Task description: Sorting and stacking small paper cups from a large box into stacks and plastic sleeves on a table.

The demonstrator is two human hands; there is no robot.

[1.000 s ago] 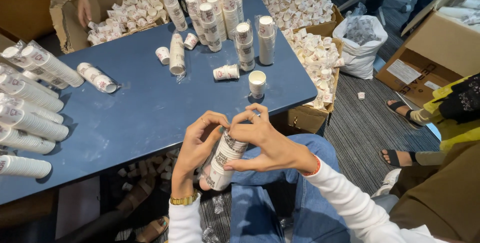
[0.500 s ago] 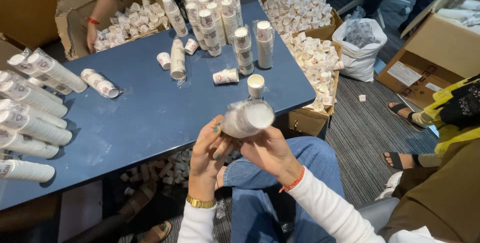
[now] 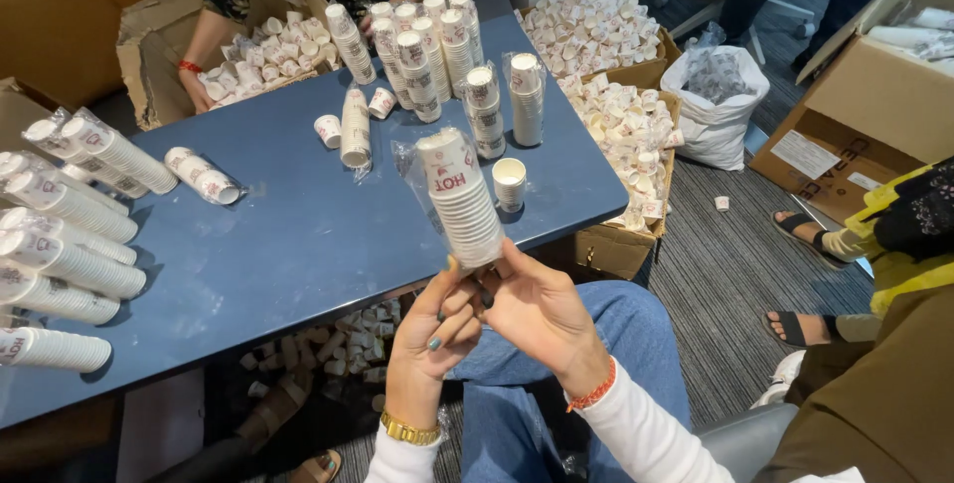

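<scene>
left hand point(image 3: 437, 329) and right hand point(image 3: 532, 309) both grasp the base of a bagged cup stack point(image 3: 460, 200), which rises upright above the fingertips, over the table point(image 3: 288, 244) edge. step judged: closing the wrap at the base. next calls for a steady pinch on the loose film.

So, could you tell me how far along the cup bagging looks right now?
Partly done. Wrapped sleeves lie at the table's left and stand at its far edge. Both hands, left and right, hold another sleeved stack of paper cups by its lower end. Boxes of loose cups remain.
</scene>
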